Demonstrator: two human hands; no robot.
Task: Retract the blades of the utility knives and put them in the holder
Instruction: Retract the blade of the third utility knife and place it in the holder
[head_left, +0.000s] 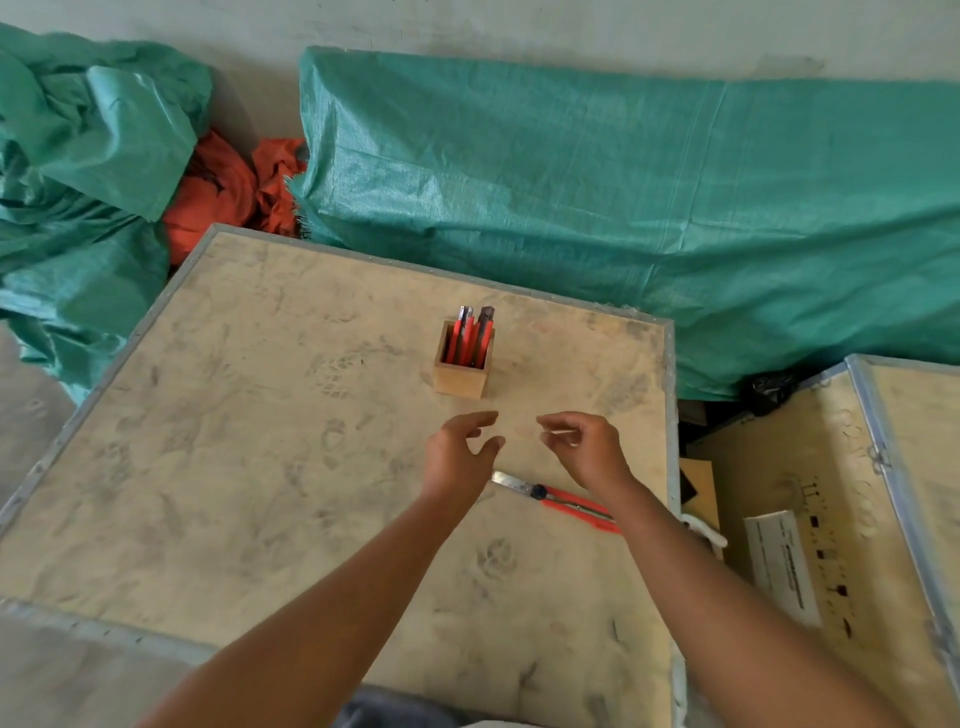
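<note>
A small square wooden holder stands on the plywood crate top, with several red utility knives upright inside it. One more red utility knife lies flat on the crate top with its metal blade extended toward the left. My left hand hovers just above the blade end, fingers apart and empty. My right hand floats above the knife's handle, fingers loosely curled and holding nothing. Both hands are in front of the holder and apart from it.
Green tarpaulin covers bulky shapes behind and to the left of the crate. Orange cloth lies between them. A second crate with a white paper label stands to the right, across a narrow gap.
</note>
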